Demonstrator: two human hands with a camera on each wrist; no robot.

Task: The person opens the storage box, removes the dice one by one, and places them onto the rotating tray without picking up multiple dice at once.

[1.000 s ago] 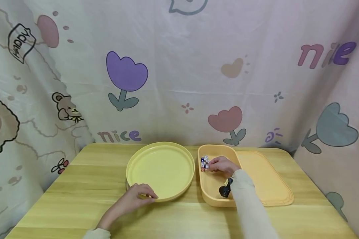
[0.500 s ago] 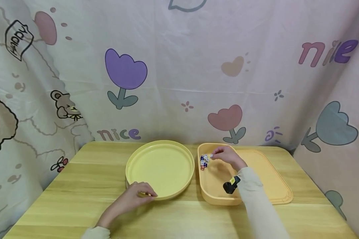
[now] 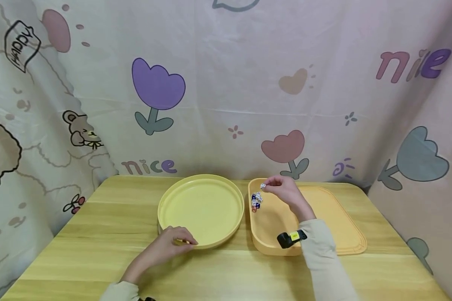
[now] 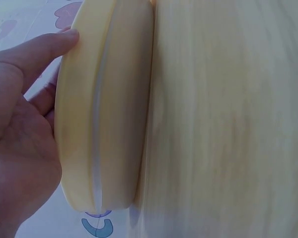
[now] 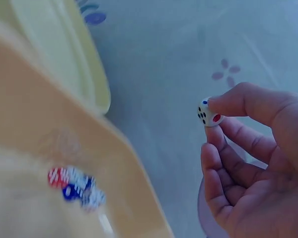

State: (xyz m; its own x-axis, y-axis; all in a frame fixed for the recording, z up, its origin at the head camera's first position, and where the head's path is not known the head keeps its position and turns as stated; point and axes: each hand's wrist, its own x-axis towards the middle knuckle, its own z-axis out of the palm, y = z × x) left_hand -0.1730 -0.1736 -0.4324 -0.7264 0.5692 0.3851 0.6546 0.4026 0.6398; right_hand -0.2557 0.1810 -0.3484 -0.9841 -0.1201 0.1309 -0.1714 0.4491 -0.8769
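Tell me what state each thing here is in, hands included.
Round yellow tray: facing up
Orange box: uncovered
Orange lid: off, flat beside the box
White die: held up
Other dice: clustered in the box
Left hand: gripping the tray's rim
Right hand: pinching the white die

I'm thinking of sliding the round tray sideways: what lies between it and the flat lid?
The head view shows an orange box between the round tray and flat lid; dice lie in it, and the right hand, pinching a white die, hides part of it.

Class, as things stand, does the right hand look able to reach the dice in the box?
Probably yes: the right hand is near and nothing covers the dice, though the white die it pinches may need putting down first.
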